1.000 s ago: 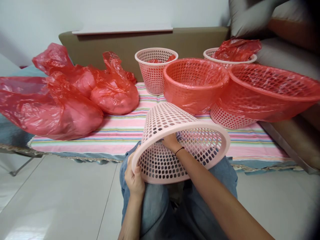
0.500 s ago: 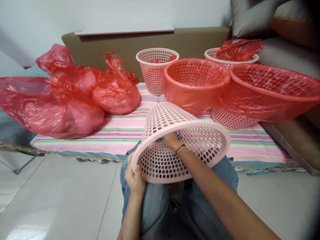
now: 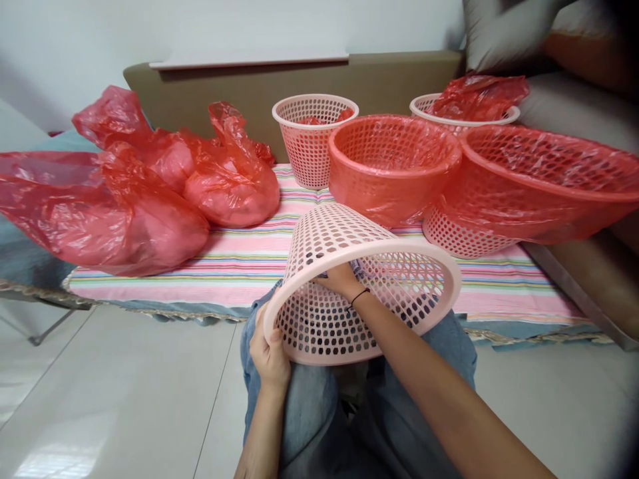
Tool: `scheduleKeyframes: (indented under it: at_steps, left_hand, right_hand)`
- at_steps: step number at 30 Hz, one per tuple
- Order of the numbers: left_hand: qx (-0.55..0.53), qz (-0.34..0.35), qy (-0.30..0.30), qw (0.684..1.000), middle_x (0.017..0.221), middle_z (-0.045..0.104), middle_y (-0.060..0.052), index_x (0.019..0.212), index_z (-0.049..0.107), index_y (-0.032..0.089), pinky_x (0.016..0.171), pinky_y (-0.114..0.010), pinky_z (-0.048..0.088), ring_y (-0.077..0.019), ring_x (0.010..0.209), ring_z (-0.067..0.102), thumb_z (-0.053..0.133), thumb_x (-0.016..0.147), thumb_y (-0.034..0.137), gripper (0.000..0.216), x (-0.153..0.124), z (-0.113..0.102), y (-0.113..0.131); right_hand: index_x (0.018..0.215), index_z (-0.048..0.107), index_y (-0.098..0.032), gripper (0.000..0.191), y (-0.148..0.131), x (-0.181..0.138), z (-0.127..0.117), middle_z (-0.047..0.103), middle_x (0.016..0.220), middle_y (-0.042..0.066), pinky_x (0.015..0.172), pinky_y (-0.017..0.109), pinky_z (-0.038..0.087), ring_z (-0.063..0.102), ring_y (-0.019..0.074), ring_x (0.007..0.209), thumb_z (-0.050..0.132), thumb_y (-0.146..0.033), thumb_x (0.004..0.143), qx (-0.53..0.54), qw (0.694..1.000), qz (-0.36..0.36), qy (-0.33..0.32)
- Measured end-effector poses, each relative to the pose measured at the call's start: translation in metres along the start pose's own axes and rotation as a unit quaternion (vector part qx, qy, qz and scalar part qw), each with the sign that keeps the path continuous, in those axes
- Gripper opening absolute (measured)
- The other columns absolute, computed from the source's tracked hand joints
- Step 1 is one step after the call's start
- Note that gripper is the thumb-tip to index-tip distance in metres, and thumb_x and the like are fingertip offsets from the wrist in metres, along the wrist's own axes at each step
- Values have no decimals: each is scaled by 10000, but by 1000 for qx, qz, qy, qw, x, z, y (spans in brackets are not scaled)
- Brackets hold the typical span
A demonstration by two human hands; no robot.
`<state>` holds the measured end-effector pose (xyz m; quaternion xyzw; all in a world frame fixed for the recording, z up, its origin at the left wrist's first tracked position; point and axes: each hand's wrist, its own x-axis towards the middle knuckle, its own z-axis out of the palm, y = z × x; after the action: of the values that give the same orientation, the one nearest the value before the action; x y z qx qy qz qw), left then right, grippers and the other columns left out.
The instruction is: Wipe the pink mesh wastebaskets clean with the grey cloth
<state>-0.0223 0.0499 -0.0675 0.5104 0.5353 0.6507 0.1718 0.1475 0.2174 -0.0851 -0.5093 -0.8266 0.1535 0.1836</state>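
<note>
A pale pink perforated plastic basket [image 3: 327,239] rests tilted on its side across the knees, its wide mouth facing me. My left hand [image 3: 271,349] grips the rim at the lower left, thumb on the near side and fingers round behind. Inside the basket is my right hand [image 3: 342,278], wearing a thin dark band at the wrist. It presses a patterned purple-and-white cloth [image 3: 356,268] against the inner wall. Only bits of that cloth show around the hand, and the fingertips are partly hidden.
Several red plastic bags [image 3: 134,233] with bulky contents lie at left on the striped cover [image 3: 244,256]. Behind stands a pink basket [image 3: 312,153]. Two red-bag-lined baskets, one nearer the middle [image 3: 392,193] and one at right [image 3: 539,213], stand before another basket [image 3: 424,106]. Cushions [image 3: 574,100] are stacked at right.
My right hand has shifted slightly left and up inside the basket, with the cloth under it. My left hand and the basket hold nearly the same place.
</note>
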Motion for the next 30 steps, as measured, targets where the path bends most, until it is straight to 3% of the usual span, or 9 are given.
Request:
scheduleKeyframes:
  at_steps: [11,17,25,30]
  left_hand:
    - [1,1,3,1000,1282,708,-133,1250,712,195,1074,-455,491,-299,1206,651,476,966,602,549,0,1,0]
    - [15,7,7,1000,1261,715,-137,1248,714,196,1065,-455,497,-306,1197,655,480,957,612,559,1,3,4]
    - [3,11,5,1000,1321,688,-106,1305,673,242,1110,-451,467,-288,1253,626,517,967,544,479,-4,0,-2]
    - [21,1,0,1000,1321,687,-122,1297,679,225,1110,-467,465,-307,1261,616,518,950,588,528,-5,-2,-3]
  right_hand:
    - [1470,537,-133,612,-3,1,-2,536,1517,173,1216,495,271,419,332,1454,613,-456,956,-2,1000,9,0]
    - [1387,620,-165,532,-8,-8,-1,592,1446,172,1156,489,346,504,329,1360,616,-480,959,-5,1000,20,9]
    - [1137,747,-144,473,-28,-67,-2,698,1192,164,1121,491,395,600,314,1172,621,-553,937,-6,999,24,25]
    - [1313,672,-195,504,-49,-116,-5,674,1270,141,1172,566,350,563,327,1255,635,-526,935,3,999,17,36]
